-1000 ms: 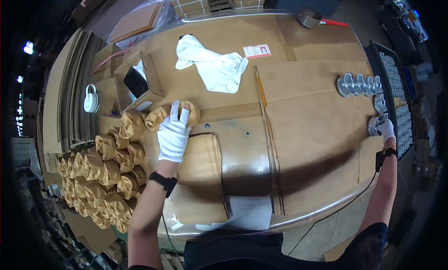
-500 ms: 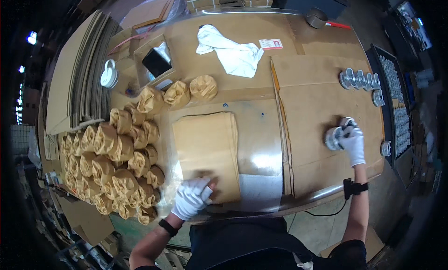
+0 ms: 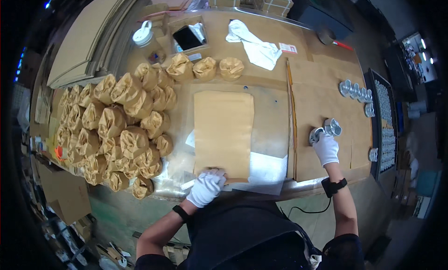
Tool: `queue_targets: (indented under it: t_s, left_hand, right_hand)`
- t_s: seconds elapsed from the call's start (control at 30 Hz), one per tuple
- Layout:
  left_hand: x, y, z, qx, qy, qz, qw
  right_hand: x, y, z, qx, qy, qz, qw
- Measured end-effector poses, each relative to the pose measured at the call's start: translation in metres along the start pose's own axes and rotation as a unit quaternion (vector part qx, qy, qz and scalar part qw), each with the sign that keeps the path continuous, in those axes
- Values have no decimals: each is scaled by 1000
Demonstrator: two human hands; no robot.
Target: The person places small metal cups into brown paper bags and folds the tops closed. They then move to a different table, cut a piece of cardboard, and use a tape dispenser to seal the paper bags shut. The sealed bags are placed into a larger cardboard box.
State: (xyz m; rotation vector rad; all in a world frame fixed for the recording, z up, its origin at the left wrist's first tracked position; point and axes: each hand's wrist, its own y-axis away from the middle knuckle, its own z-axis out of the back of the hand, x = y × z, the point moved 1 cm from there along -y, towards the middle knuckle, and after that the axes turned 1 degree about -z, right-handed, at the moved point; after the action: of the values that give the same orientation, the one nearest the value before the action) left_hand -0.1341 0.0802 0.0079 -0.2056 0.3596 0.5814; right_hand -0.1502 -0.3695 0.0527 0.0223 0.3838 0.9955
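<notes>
At the near edge of a flat stack of brown paper [image 3: 224,130], my left hand [image 3: 206,187] in a white glove has its fingers bent together over the paper's edge; the fingertips are blurred. My right hand [image 3: 325,149], also gloved in white, grips a short, shiny metal part [image 3: 315,136] on the cardboard sheet [image 3: 345,151] at the right. Just beyond its fingers is a second metal part [image 3: 332,127] of the same kind. Part of the gripped piece is hidden by the fingers.
Many brown paper bundles [image 3: 112,123] crowd the left side. Several metal parts stand in a row [image 3: 355,91] at the right, near a dark tray [image 3: 385,125]. A white cloth [image 3: 254,43], an open box [image 3: 205,48] and a jar [image 3: 149,43] lie farther back.
My right hand has moved left over the cardboard with the metal parts, closer to the paper stack. My left hand stays at the stack's near edge. The whole view has shifted and turned.
</notes>
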Motion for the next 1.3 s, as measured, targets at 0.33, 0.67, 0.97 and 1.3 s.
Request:
queue_targets:
  t_s: [0.33,0.67,0.97,1.3]
  left_hand:
    - [-1,20,-3,21,97,74,992]
    - [67,-95,59,-177,13,115,977]
    - [88,-113,79,-104,-22,-40,994]
    - [122,-125,47,-133,-226,35,964]
  right_hand:
    - [220,79,42,480,-650,122,577]
    - [236,66,122,-243,-195,410,857]
    - [259,11,89,109,-140,491,853]
    - [280,-11,63,-142,-341,426,826]
